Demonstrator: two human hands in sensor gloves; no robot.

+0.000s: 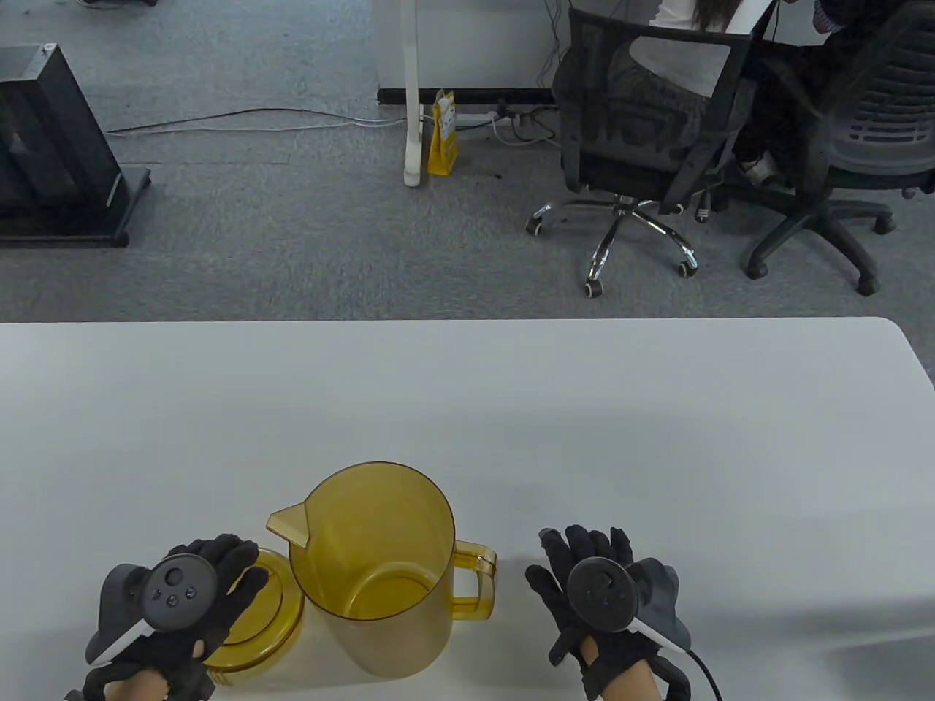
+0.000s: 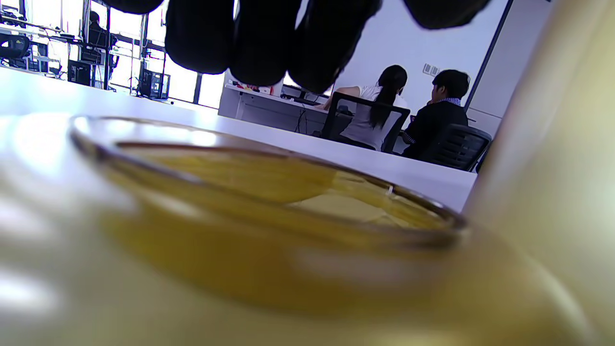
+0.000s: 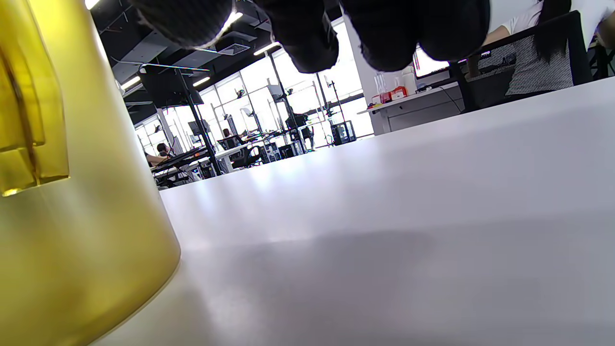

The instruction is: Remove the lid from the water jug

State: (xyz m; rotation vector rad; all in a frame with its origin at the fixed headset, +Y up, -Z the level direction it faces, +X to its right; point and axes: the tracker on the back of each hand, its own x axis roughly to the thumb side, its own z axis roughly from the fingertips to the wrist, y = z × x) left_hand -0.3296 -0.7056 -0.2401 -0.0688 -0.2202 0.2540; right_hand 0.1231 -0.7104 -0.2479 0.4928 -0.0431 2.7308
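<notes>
Amber plastic, translucent, nearest the bottom edge of the table view: lid (image 1: 256,621) lying flat on the bench (image 1: 657,423), just left of the jug (image 1: 380,569) and already off it. Left hand (image 1: 175,613) above the lid, fingers (image 2: 264,43) fairly straight and, in the left wrist view, hanging clear of the rim with daylight beneath; holding nothing, though whether any fingertip brushes the lid cannot be told from overhead. Right hand (image 1: 606,591) to the right of the jug, apart from the handle (image 1: 475,584), fingers spread and relaxed, holding nothing, fingertips (image 3: 307,33) hovering over bare bench.

Jug upright, mouth open, spout (image 1: 288,526) pointing left, handle pointing right toward the right hand. Apparently empty, judging by the see-through base.

Handling, as a judgement: stiff, thin-walled, light; smooth and glossy, so likely slippery under gloved fingers. Lid best taken by its raised rim, thumb opposite fingers. Jug best steadied by the handle or round the wall; probably easy to tip or slide if nudged. Not likely to shatter, but could crack from a drop.

Task looks finished, judging by lid and jug lying apart.

Farther off, beyond the bench: grey carpet, office chairs (image 1: 643,146), a seated person (image 1: 687,51), a yellow bag (image 1: 443,131) by a desk leg.
</notes>
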